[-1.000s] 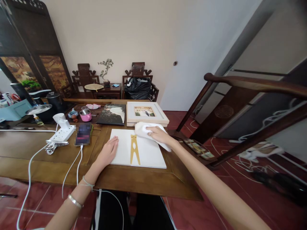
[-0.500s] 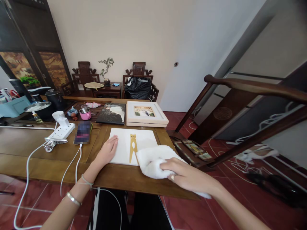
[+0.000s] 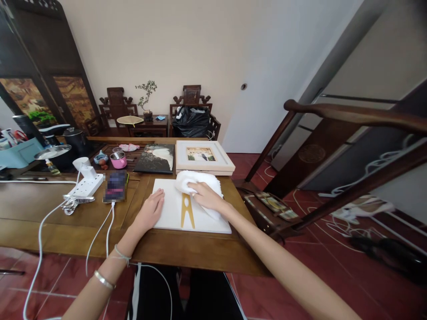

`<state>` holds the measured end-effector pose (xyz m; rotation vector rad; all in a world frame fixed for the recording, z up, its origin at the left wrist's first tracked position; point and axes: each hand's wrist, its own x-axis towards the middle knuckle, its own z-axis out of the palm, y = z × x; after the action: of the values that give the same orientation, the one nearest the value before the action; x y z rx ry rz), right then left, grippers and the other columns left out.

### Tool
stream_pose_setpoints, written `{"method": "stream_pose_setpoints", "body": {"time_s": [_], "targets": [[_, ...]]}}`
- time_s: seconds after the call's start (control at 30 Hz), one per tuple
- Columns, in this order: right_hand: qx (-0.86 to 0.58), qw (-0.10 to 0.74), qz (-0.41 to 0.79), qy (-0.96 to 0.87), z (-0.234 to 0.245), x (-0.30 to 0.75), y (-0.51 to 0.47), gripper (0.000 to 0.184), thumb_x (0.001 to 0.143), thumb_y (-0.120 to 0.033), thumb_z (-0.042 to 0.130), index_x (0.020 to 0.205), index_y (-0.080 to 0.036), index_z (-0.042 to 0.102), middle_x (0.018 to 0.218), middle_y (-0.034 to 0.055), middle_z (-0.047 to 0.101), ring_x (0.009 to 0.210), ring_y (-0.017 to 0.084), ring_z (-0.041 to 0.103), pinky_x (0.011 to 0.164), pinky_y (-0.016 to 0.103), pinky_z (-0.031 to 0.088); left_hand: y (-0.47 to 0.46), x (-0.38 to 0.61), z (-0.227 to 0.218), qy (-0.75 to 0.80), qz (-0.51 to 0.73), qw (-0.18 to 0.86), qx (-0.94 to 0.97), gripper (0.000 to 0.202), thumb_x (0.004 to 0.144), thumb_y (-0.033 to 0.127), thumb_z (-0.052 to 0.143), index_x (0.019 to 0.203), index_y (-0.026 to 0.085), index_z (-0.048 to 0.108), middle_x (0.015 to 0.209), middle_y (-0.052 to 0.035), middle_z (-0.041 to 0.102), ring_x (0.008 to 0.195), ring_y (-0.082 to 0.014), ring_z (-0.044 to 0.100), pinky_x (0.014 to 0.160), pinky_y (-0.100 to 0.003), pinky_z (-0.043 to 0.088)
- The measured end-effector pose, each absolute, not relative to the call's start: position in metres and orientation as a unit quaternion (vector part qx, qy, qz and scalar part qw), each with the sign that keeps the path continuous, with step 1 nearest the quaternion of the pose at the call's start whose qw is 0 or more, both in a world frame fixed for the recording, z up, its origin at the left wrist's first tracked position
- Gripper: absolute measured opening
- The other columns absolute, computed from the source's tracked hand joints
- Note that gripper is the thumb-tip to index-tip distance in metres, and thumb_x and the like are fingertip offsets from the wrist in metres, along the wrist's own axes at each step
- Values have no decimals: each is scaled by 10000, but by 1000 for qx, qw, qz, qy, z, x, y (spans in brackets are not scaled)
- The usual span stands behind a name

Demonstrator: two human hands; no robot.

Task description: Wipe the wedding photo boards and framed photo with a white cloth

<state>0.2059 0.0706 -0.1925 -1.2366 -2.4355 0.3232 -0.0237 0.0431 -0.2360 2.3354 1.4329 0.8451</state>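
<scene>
A white board (image 3: 170, 218) lies flat near the table's front edge, with a gold stand-shaped piece (image 3: 187, 212) on its face. My left hand (image 3: 151, 209) rests flat on the board's left edge, fingers stretched out. My right hand (image 3: 202, 194) grips a bunched white towel (image 3: 200, 178) and presses it on the upper right part of the board. The towel covers the top of the gold piece and the board's upper right corner.
Behind the board are a framed photo (image 3: 203, 155) and a dark picture panel (image 3: 156, 158). To the left lie a phone (image 3: 115, 186), a power strip (image 3: 88, 184) with trailing cables and a pink cup (image 3: 118, 160). A wooden chair (image 3: 310, 153) stands at right.
My right hand has moved the towel from the board's lower right corner up and left to its upper part. My left hand has stayed in place.
</scene>
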Motion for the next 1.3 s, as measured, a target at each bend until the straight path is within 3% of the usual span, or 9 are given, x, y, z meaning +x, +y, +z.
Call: {"method": "stream_pose_setpoints", "body": {"time_s": [0.1,0.2,0.3,0.43,0.53,0.7,0.83,1.1,1.3], "targets": [[-428,191,108,-876,-196,196,64,319,691,-57,367,888,-156,598,950,108,620,961,252,525,831,363,384,44,-23,-236,498,293,137,805,442,928,318,281,1184,84,555,1303,-141,518,1269,-222,414,1078,-413,302],[-397,172,101,-896,-197,193,32,372,686,-46,391,983,-124,602,1206,178,535,1199,273,410,979,428,305,44,-22,-237,497,291,135,806,448,925,315,282,1186,73,553,1301,-150,517,1268,-228,415,1074,-424,307],[-362,144,111,-914,-192,194,-12,396,665,-41,410,1001,-116,606,1255,204,503,1295,265,313,1055,472,211,44,-22,-238,497,287,129,809,442,918,303,297,1194,65,547,1302,-155,513,1268,-231,415,1072,-427,312],[-321,143,148,-924,-184,197,-49,392,622,-44,429,932,-176,629,1158,131,592,1271,234,362,1072,452,206,44,-23,-238,492,284,121,814,422,911,281,312,1193,78,552,1303,-146,516,1273,-232,407,1071,-430,316],[-332,157,149,-918,-184,199,-41,368,644,-42,417,906,-190,629,1208,106,568,1217,227,420,1045,411,263,45,-24,-239,487,285,118,817,414,912,273,309,1189,88,556,1307,-143,512,1274,-233,406,1073,-435,313],[-409,152,109,-893,-190,196,23,339,699,-58,386,928,-159,615,1051,119,613,1005,258,519,836,351,394,45,-24,-240,486,289,123,816,416,913,276,307,1191,91,555,1312,-142,506,1277,-238,401,1071,-446,314],[-425,138,96,-889,-187,182,72,300,737,-78,368,893,-147,615,883,97,638,834,238,549,729,301,377,43,-24,-239,488,295,131,811,413,911,284,319,1179,91,566,1303,-141,515,1273,-238,406,1070,-436,320],[-415,135,78,-896,-182,164,69,336,741,-67,380,973,-126,615,946,119,633,902,241,540,802,312,359,44,-24,-241,485,312,136,806,419,915,287,312,1196,86,550,1309,-133,512,1269,-223,413,1078,-415,313],[-370,123,89,-917,-179,172,-4,320,698,-71,423,945,-138,616,1059,156,592,1053,269,504,959,426,310,45,-23,-242,483,314,134,806,407,915,277,312,1183,93,557,1301,-136,520,1260,-228,426,1073,-432,318]]}}
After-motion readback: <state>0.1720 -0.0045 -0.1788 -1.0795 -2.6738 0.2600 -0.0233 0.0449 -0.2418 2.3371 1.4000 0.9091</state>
